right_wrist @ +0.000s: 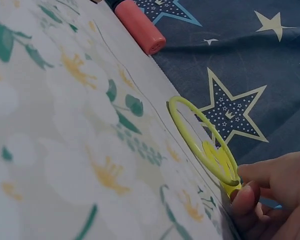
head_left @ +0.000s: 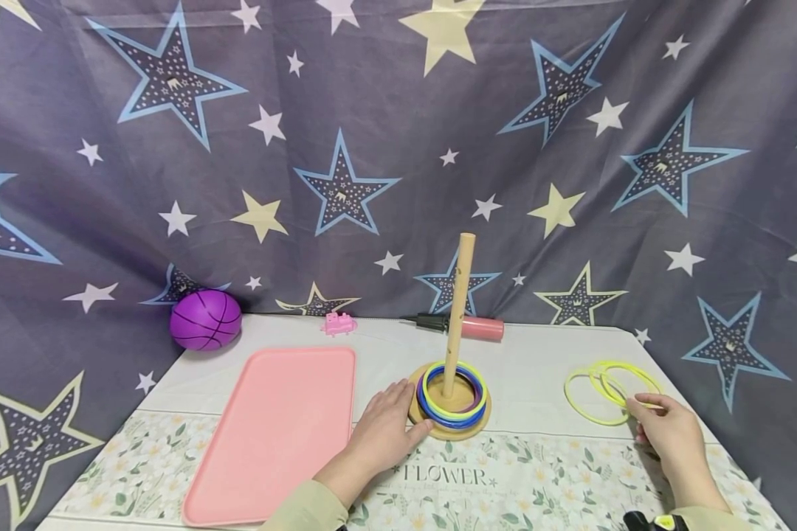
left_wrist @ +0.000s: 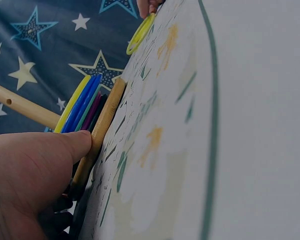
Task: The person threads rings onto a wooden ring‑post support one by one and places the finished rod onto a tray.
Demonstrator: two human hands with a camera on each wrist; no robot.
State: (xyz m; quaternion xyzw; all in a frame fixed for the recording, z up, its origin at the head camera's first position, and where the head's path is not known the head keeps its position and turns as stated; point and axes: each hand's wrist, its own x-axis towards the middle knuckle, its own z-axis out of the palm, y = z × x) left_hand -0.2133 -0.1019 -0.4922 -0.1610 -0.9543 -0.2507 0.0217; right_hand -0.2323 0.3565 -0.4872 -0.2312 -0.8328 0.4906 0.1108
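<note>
A wooden ring-toss stand has an upright post (head_left: 459,317) on a round base (head_left: 450,435). Stacked around the post lie several rings, with a yellow one on top and blue rings (head_left: 454,422) beneath, plus a purple one. Along the base's left edge rests my left hand (head_left: 385,424), its fingers fairly straight and the thumb (left_wrist: 80,145) touching near the rim. Farther right, my right hand (head_left: 671,431) pinches a yellow ring (right_wrist: 190,143) between thumb and finger at its near edge. Other yellow rings (head_left: 627,363) overlap behind it on the table.
A pink tray (head_left: 282,435) lies left of the stand. Toward the back are a purple ball (head_left: 206,319), a small pink toy (head_left: 338,323) and a red-and-black hand pump (head_left: 482,328) behind the post. A star-patterned curtain (head_left: 372,88) hangs behind the table.
</note>
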